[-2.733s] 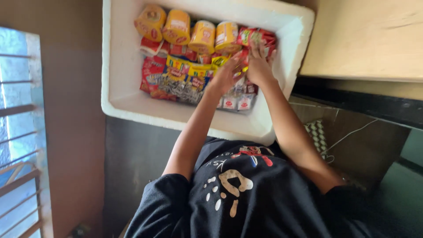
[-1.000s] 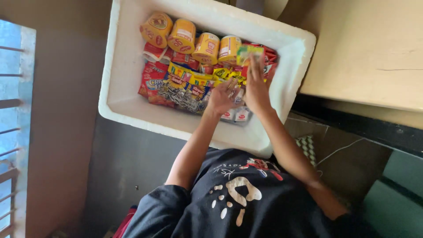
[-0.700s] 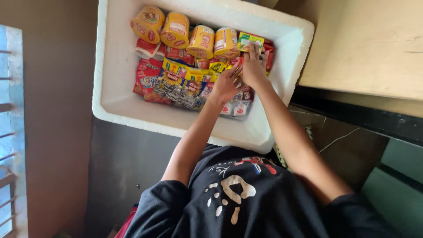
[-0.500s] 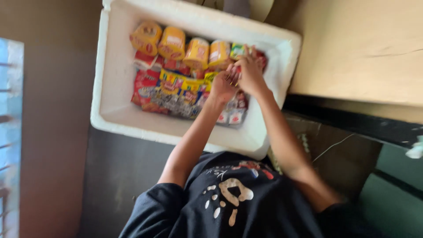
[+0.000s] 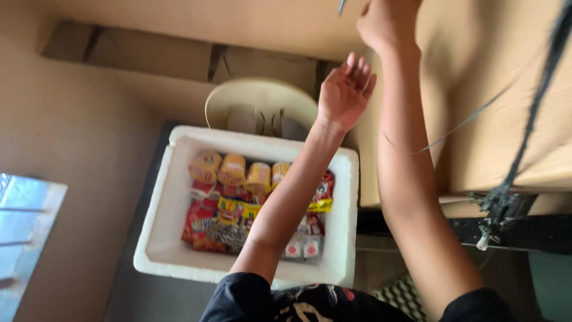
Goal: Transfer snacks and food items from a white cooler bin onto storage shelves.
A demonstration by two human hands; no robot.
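Landmark: the white foam box [image 5: 159,250], open-topped and thick-walled, standing low on the dark floor; every place below is told from it.

Left in the box: red and patterned crinkly snack packets [image 5: 208,225] lying flat along the near left wall. Judged light, soft and slippery; pinch one by its sealed edge, not the puffed middle, or the contents will likely crush.

Top row in the box: four round yellow foil-lidded cups [image 5: 233,169] on their sides along the far wall. Judged light and thin-walled, so easy to dent; take each around its rim.

Behind the box: a cream plastic chair [image 5: 262,104], just past the far wall.

Left hand [image 5: 345,92]: raised well above the box and beyond its far wall, fingers spread loosely, palm empty, touching nothing. The forearm crosses over the middle of the box.

Right side in the box: a red and yellow sachet [image 5: 322,194] against the right wall, and small white cartons [image 5: 302,247] near the front right corner. The cartons look stiffer; hold them by their flat sides.

Right hand [image 5: 387,21]: higher up, right of the box at the picture's top edge, fingers curled in. I cannot tell whether it holds anything.

Right of the box: a pale wooden tabletop [image 5: 506,89], with a thin dark cable [image 5: 524,149] hanging in front of it.
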